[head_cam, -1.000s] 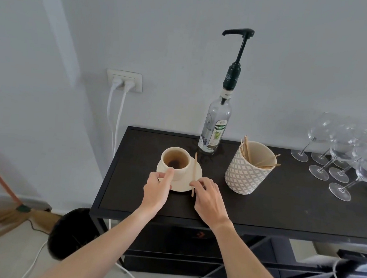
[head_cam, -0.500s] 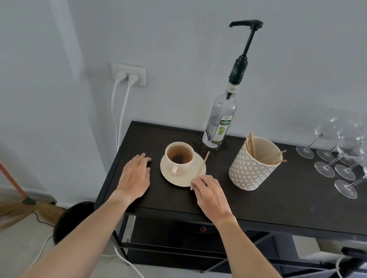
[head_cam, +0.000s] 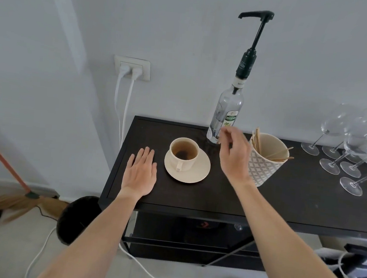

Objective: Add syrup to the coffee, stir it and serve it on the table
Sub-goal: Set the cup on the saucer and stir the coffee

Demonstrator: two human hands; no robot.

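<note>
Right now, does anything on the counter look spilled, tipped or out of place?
Nothing stands out. The cup sits upright on its saucer, the syrup bottle stands upright, and no spill shows on the counter.

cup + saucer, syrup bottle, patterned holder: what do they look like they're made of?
Cup and saucer: matte cream, opaque, probably ceramic, though melamine is possible.
Syrup bottle: clear, glossy, likely glass; its dark pump looks plastic.
Patterned holder: matte, printed lattice, plain beige inside; ceramic or paper, can't tell.
</note>
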